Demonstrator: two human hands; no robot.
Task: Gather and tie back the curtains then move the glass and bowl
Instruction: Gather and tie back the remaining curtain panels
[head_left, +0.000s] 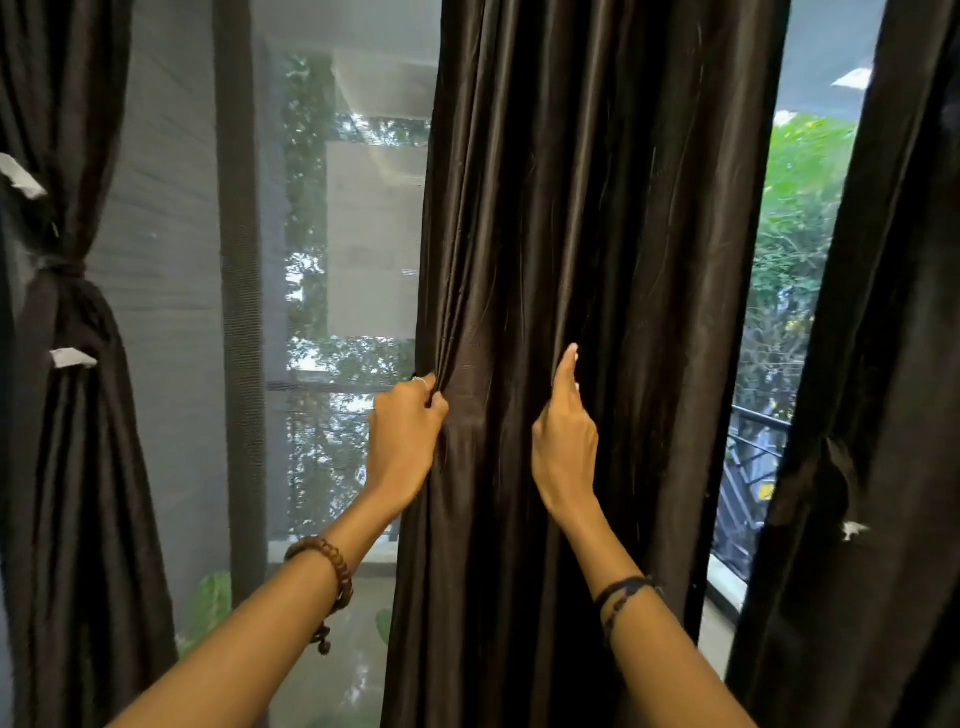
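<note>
a: okay, grip state?
b: your left hand (408, 436) pinches the left edge of the middle curtain (597, 260); your right hand (563, 441) lies on its folds, forefinger straight, the rest hidden, so can't tell.
a: which way is it from there?
b: the cloth hangs up-down and the loose bulk is right of your left grip. right hand's nearer. glass and bowl aren't in view.
a: labels?
b: white tags on the left curtain (72, 467), nothing readable.

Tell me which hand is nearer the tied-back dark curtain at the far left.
Left. The left hand pinches the left edge of the hanging dark satin middle curtain, closer to the tied-back dark curtain. The right hand lies further right, on the middle curtain's front.
</note>
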